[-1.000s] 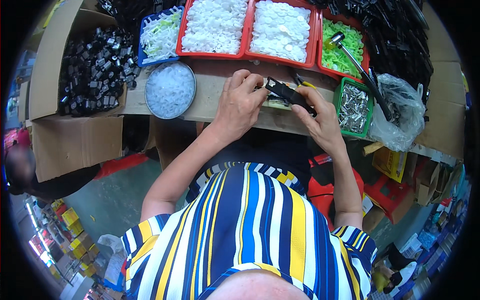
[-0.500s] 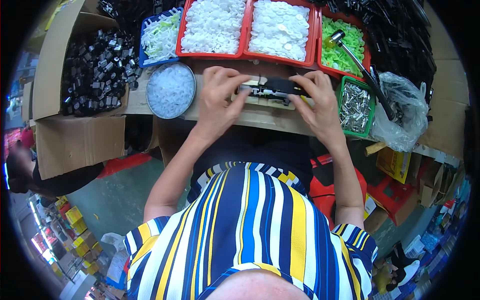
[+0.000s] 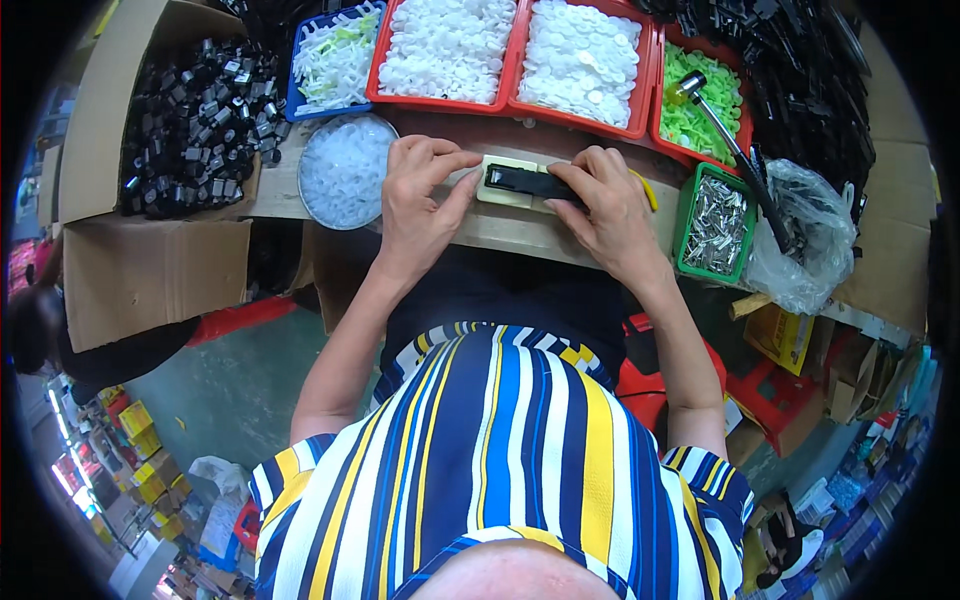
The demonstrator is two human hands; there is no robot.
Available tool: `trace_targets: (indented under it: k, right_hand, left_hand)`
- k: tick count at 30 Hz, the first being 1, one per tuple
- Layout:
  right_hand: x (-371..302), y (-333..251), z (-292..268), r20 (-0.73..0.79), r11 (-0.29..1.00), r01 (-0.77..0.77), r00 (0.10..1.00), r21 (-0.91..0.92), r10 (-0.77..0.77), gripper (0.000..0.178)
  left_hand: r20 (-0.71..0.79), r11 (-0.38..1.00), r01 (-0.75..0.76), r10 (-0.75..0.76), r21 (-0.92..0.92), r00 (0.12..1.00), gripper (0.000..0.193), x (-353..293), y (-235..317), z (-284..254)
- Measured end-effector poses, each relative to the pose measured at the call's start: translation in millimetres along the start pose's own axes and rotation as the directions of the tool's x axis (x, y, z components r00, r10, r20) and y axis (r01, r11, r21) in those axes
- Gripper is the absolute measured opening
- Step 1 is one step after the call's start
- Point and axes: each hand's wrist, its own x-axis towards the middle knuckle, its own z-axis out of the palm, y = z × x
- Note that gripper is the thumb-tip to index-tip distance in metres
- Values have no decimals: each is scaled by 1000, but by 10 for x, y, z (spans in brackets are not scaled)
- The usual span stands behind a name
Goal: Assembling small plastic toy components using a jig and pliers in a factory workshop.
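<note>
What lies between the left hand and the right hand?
In the head view, a cream block with a long black casing over it; the right hand holds the casing's right end.

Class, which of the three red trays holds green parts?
The rightmost red tray: only it holds green parts; the left tray and middle tray hold white parts.

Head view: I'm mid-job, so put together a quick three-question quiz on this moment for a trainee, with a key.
1. True or false: the black part lies on the cream block.

2. What does the small green tray hold?
A) white discs
B) silvery metal pieces
C) lime-green pieces

3. Which of the person's hands is nearer the round bowl?

Key:
1. True
2. B
3. The left hand
</note>
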Motion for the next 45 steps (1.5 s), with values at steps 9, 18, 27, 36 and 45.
trace_targets:
  k: [9,18,27,36,45]
  right_hand:
    - [0,-8,17,12,998,-13,1000,-53,13,34]
    - [3,388,-564,-309,965,-153,948,-214,81,42]
    - [-18,1175,-873,-311,696,-336,935,-634,168,18]
    - [-160,466,-980,-268,862,-344,929,-372,255,14]
    - [-447,-36,-541,76,870,-21,995,-493,67,38]
  left_hand:
    - [27,995,-94,93,45,995,18,-26,71,60]
    - [150,919,-384,369,86,917,25,-23,237,319]
    - [236,832,-531,489,163,840,26,-51,164,465]
    - [235,800,-578,538,158,809,29,-17,142,468]
    - [212,788,-597,564,152,798,27,12,117,491]
